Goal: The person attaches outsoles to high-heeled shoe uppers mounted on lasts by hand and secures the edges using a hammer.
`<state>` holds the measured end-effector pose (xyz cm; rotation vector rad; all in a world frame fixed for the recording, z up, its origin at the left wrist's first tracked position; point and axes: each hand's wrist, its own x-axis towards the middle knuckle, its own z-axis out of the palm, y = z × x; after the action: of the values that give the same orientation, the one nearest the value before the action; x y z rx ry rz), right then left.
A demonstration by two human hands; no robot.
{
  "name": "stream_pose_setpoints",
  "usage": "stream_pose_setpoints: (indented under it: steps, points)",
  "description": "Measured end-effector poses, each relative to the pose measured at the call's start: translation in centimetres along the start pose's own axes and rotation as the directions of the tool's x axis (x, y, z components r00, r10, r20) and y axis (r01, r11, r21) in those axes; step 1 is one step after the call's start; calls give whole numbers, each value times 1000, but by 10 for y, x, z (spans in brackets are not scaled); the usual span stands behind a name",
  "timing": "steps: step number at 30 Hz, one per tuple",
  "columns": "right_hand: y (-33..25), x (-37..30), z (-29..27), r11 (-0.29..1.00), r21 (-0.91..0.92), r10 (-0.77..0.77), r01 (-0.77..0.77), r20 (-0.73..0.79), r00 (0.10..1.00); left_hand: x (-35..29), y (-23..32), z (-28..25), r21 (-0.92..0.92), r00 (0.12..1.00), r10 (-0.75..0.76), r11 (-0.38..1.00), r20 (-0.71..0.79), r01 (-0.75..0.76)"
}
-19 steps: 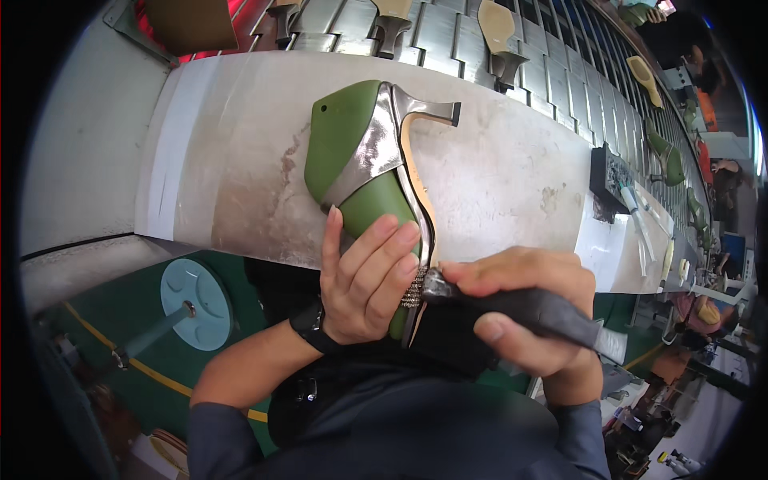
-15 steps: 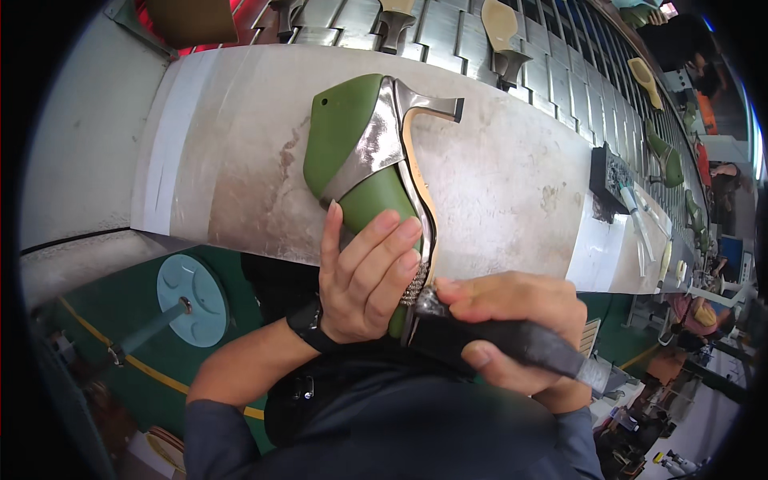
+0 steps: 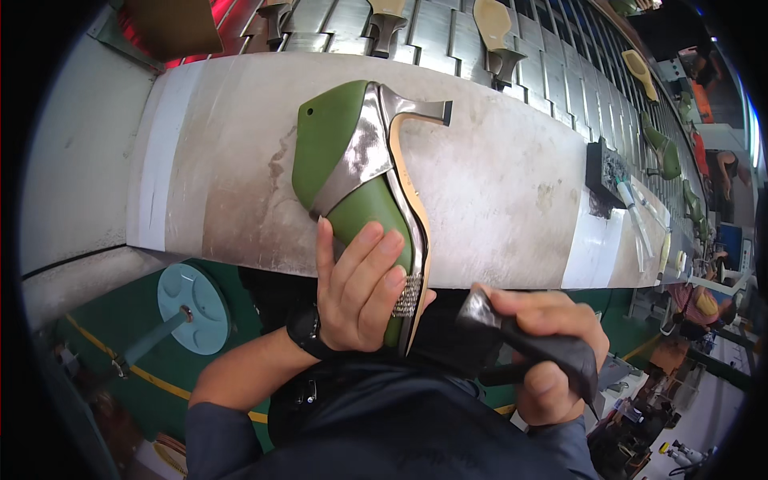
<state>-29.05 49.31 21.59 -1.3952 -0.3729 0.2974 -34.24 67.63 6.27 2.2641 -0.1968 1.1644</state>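
My left hand [image 3: 364, 292] is wrapped around the front part of a high-heeled shoe [image 3: 360, 164] mounted on a green last [image 3: 330, 132]. Silver straps cross the last, one with a beaded band near the toe. The beige sole faces right and the silver heel points right at the far end. My right hand [image 3: 560, 344] grips a black tool [image 3: 552, 346] with a worn metal head, which looks like pincers. Its head is apart from the shoe, to the right of the toe. My fingers partly hide the tool and the toe straps.
A pale worktable [image 3: 496, 176] lies under the shoe. Beyond it runs a slatted metal conveyor [image 3: 548, 76] carrying heeled soles [image 3: 492, 28] and shoes on green lasts [image 3: 662, 148]. At the right stands a dark box [image 3: 606, 172] beside several slim tools. A blue round base [image 3: 192, 308] is on the floor.
The black tool and my right hand have moved right, away from the shoe's sole edge, and the tool has turned. My left hand and the shoe have shifted slightly left.
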Motion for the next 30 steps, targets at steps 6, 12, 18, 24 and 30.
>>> stream_pose_setpoints:
  steps: [6, 12, 18, 24, 30]
  points:
    - [-1, 50, -7, 938, -278, 279, -209, 242, 929, -10, -4, -1, -31, 1000, 15, 999, 9, -15]
    - [-4, 111, -10, 836, -316, 527, -448, 237, 816, -14, -16, -1, 37, 988, 131, 990, 80, -134]
    - [3, 148, 2, 772, -420, 603, -477, 248, 758, -14, -16, -3, -9, 989, 107, 994, 97, -106]
    - [29, 136, 14, 884, -297, 417, -362, 150, 896, -15, -3, 4, -88, 997, -77, 993, -21, 75]
    - [34, 148, 19, 900, -262, 389, -350, 115, 914, -17, -4, 2, -155, 998, -56, 986, -5, 55]
